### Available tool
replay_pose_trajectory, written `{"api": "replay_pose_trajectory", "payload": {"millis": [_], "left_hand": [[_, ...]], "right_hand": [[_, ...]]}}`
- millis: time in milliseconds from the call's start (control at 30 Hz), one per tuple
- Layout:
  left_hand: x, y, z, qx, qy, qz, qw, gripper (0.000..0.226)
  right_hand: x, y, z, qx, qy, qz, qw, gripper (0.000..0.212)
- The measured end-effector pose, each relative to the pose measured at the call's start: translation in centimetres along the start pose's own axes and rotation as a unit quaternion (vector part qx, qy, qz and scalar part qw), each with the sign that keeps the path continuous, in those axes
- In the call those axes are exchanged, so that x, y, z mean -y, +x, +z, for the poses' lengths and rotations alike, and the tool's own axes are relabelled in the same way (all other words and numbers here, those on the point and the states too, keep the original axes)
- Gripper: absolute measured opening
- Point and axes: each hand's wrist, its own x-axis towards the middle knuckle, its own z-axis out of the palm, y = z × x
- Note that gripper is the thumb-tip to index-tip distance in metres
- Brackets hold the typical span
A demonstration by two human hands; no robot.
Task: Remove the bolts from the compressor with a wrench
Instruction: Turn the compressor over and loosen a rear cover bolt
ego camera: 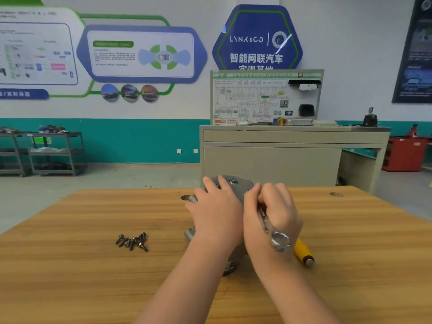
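A grey metal compressor (233,184) lies on the wooden table (93,265), mostly hidden under my hands. My left hand (216,213) rests flat on top of it, fingers spread over its far end. My right hand (272,215) grips a silver wrench (279,239) by the shaft; the ring end points back toward me, and the far end is hidden among my fingers at the compressor's right side. Several loose dark bolts (133,241) lie in a small pile on the table to the left.
A yellow-handled tool (302,252) lies on the table just right of my right wrist. Beyond the table stand a beige cabinet (280,160) with a wiring display board, grey shelf carts (46,153) at the left wall, and a red machine (405,155) at the right.
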Motion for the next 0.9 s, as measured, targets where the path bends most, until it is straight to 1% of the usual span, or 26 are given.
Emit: {"api": "replay_pose_trajectory", "payload": {"millis": [67, 100, 133, 167, 200, 267, 300, 367, 400, 433, 467, 500, 567, 600, 633, 700, 733, 800, 867, 900], "left_hand": [[-0.2, 0.0, 0.1, -0.006, -0.002, 0.001, 1.0, 0.078], [-0.3, 0.0, 0.0, -0.002, -0.011, -0.002, 1.0, 0.086], [-0.3, -0.1, -0.1, 0.007, -0.025, -0.006, 1.0, 0.1], [-0.2, -0.1, -0.2, 0.012, -0.04, -0.006, 0.999, 0.113], [0.0, -0.1, -0.2, 0.01, -0.049, -0.001, 0.999, 0.118], [0.7, 0.2, -0.2, 0.006, -0.05, 0.022, 0.998, 0.118], [1.1, 0.3, -0.2, 0.008, -0.051, 0.035, 0.998, 0.116], [2.0, 0.6, -0.2, 0.012, -0.058, 0.061, 0.996, 0.116], [2.4, 0.7, -0.2, 0.014, -0.064, 0.071, 0.995, 0.117], [2.8, 0.7, -0.2, 0.016, -0.069, 0.079, 0.994, 0.119], [3.1, 0.8, -0.2, 0.019, -0.075, 0.085, 0.993, 0.122], [3.3, 0.8, -0.2, 0.02, -0.08, 0.089, 0.993, 0.125], [3.6, 0.9, -0.2, 0.02, -0.086, 0.098, 0.991, 0.125], [3.7, 1.0, -0.2, 0.019, -0.087, 0.104, 0.991, 0.123], [3.7, 1.1, -0.1, 0.017, -0.087, 0.111, 0.99, 0.12], [3.7, 1.2, -0.1, 0.017, -0.085, 0.121, 0.989, 0.115], [3.7, 1.3, -0.2, 0.02, -0.083, 0.122, 0.989, 0.115], [3.8, 1.2, -0.1, 0.023, -0.079, 0.119, 0.989, 0.115], [4.0, 1.2, -0.1, 0.022, -0.083, 0.117, 0.989, 0.116], [4.2, 1.1, -0.1, 0.023, -0.086, 0.118, 0.989, 0.116]], "right_hand": [[0.0, -0.5, 0.1, -0.012, 0.0, 0.02, 1.0, 0.035], [-0.2, -0.9, 0.1, -0.022, 0.018, 0.049, 0.998, 0.037], [-0.5, -1.3, -0.2, -0.029, 0.048, 0.091, 0.994, 0.038], [-1.0, -1.5, -0.5, -0.031, 0.092, 0.138, 0.986, 0.039], [-1.6, -1.6, -1.0, -0.025, 0.143, 0.185, 0.972, 0.039], [-3.2, -1.1, -1.8, 0.0, 0.239, 0.282, 0.929, 0.031], [-4.4, -0.7, -2.0, 0.017, 0.267, 0.338, 0.902, 0.027], [-6.8, 0.6, -1.6, 0.077, 0.307, 0.458, 0.83, 0.025], [-8.0, 1.4, -0.9, 0.114, 0.333, 0.505, 0.788, 0.025], [-9.0, 2.3, 0.2, 0.15, 0.346, 0.536, 0.755, 0.027], [-9.7, 3.4, 1.6, 0.196, 0.331, 0.549, 0.742, 0.03], [-10.0, 4.6, 3.2, 0.257, 0.288, 0.545, 0.744, 0.032], [-9.1, 6.6, 6.3, 0.396, 0.19, 0.496, 0.749, 0.035], [-8.4, 7.4, 7.6, 0.46, 0.156, 0.462, 0.742, 0.034], [-7.6, 8.0, 8.6, 0.514, 0.135, 0.426, 0.732, 0.033], [-6.0, 9.0, 9.9, 0.587, 0.149, 0.378, 0.701, 0.03], [-5.6, 9.3, 10.1, 0.597, 0.179, 0.374, 0.687, 0.029], [-5.6, 9.4, 9.9, 0.565, 0.252, 0.41, 0.67, 0.029], [-6.6, 8.8, 8.9, 0.486, 0.33, 0.478, 0.653, 0.027], [-7.2, 8.4, 8.2, 0.435, 0.372, 0.519, 0.636, 0.026]]}}
